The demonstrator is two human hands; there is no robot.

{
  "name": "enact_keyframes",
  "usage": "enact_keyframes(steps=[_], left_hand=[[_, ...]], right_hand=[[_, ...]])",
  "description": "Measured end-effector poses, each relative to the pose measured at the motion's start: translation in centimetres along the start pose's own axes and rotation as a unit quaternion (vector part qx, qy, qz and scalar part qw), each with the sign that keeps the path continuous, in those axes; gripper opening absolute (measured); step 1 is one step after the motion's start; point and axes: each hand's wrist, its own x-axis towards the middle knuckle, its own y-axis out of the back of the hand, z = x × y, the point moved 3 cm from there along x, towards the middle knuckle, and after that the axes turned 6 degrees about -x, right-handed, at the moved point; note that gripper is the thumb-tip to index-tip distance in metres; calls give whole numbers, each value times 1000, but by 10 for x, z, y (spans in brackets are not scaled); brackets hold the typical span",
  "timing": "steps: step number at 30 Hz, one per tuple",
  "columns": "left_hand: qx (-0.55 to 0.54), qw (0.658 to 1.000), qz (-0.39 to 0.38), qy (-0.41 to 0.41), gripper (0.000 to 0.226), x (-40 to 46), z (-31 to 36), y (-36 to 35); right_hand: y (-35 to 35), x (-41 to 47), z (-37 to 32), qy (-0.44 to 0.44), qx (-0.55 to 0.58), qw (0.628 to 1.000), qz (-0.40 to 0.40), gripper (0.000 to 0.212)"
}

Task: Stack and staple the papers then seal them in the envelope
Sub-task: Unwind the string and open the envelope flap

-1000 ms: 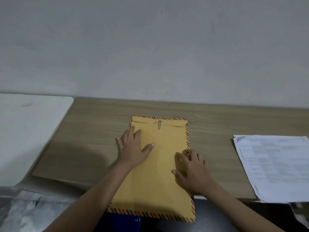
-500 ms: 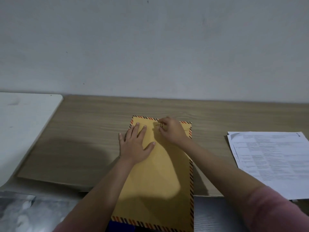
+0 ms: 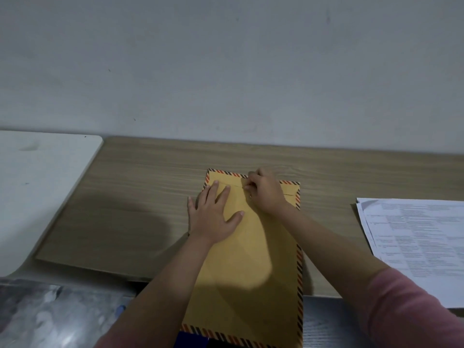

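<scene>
My left hand (image 3: 213,217) lies flat and open on the upper part of the brown envelope (image 3: 251,259) in the centre of the frame, while my right hand (image 3: 263,194) is curled at the flap, fingertips pinched on something too small to make out; if I tug there with too little weight from the left, I think the envelope could skid or the flap crease. The envelope overhangs the near edge of the wooden counter (image 3: 138,197), the papers (image 3: 414,242) lie apart at the right, and a plain grey wall (image 3: 226,71) fills the top.

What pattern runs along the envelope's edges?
Diagonal red and dark stripes border the yellow-brown envelope, clearest in the head view.
</scene>
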Motion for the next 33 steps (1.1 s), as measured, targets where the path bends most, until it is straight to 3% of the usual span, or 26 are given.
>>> enact_keyframes(steps=[6,13,16,21,28,33], left_hand=[[-6,999,-31,34,80,7,10,1],[22,999,-23,26,76,9,18,1],[24,1000,-12,-7,76,10,16,-1],[14,999,-13,-31,76,14,11,-6],[-4,1000,-15,-18,80,17,10,-5],[-4,1000,-23,-14,79,18,11,-4]], right_hand=[[18,-34,26,-76,4,993,93,9],[31,13,22,-211,106,970,53,8],[24,32,3,-214,171,961,37,10],[16,13,-26,-220,362,904,-51,20],[26,-70,10,-259,286,918,-91,18],[50,-85,37,-280,252,926,-30,14]])
